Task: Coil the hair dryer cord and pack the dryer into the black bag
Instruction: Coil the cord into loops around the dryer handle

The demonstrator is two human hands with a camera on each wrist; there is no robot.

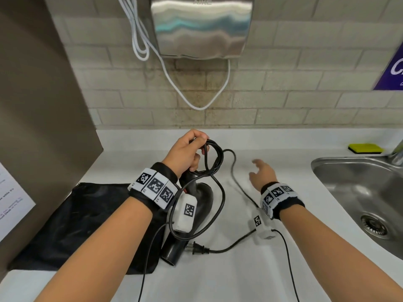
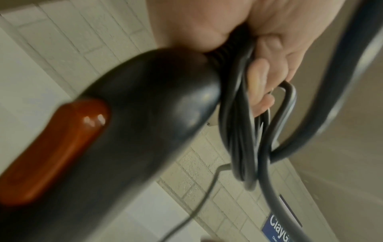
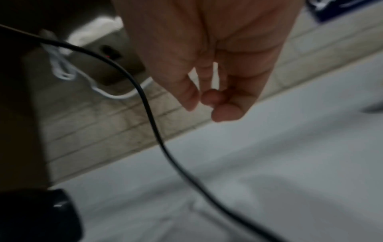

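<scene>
My left hand [image 1: 189,152] grips the black hair dryer [image 1: 196,205] by the end of its handle, together with several loops of its black cord [image 1: 214,158]. The left wrist view shows the dryer handle [image 2: 132,124] with its red switch [image 2: 53,152] and the cord loops [image 2: 244,127] under my curled fingers [image 2: 261,85]. The dryer's nozzle rests on the black bag [image 1: 72,225], which lies flat at the left. The loose cord trails right to the plug [image 1: 199,249] on the counter. My right hand [image 1: 262,173] hovers empty beside the cord [image 3: 153,121], fingers [image 3: 225,113] loosely bent.
A steel sink [image 1: 357,192] sits at the right with a yellow sponge [image 1: 365,148] behind it. A wall hand dryer [image 1: 201,27] with a white cable [image 1: 196,103] hangs above the white counter [image 1: 229,275]. A brown partition [image 1: 39,105] stands at the left.
</scene>
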